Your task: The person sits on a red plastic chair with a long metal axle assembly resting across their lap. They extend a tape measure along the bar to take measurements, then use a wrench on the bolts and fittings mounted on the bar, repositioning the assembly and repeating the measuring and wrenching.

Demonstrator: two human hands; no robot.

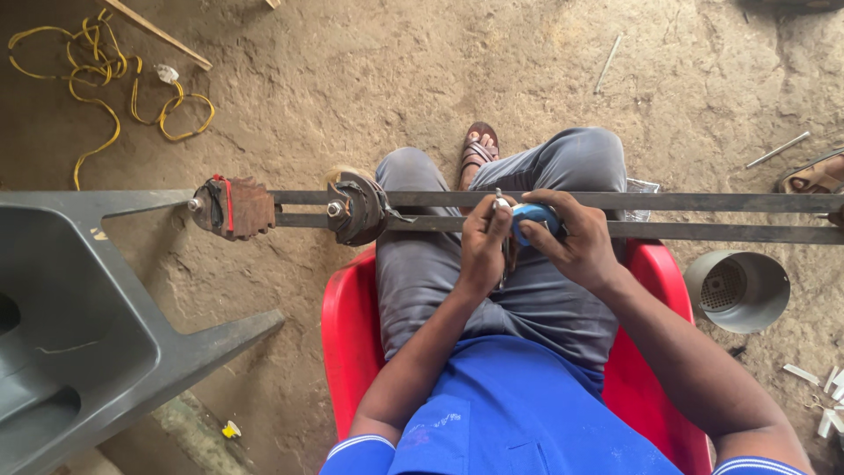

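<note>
**Hands at work on steel bars over a dirt floor**

A bare dirt floor (422, 79) spreads beneath a person seated on a red chair (345, 325), grey trousers and blue shirt in view from above. The right hand (576, 242) has its grip closed around a small blue object (534, 218), too far covered by the fingers to identify. The left hand (482, 246) sits just beside it, its grip pinched on a thin metal piece (498, 200) whose bright tip shows above the thumb; what hangs below it is unclear. Both hands rest against two long dark bars (703, 215) that lie level across the person's knees, running from the left of the scene to the right edge. To the left on the bars, a rusty round fitting (356, 209) with a bolt stands near the left knee, and a red-brown block (236, 207) sits at the bars' end, next to a grey plastic stand (79, 308). A sandalled foot (477, 151) shows between the knees. A yellow cord (105, 79) lies coiled at far upper left; a grey metal cylinder (738, 288) lies on its side to the right of the chair, with white scraps (826, 396) close by.
</note>
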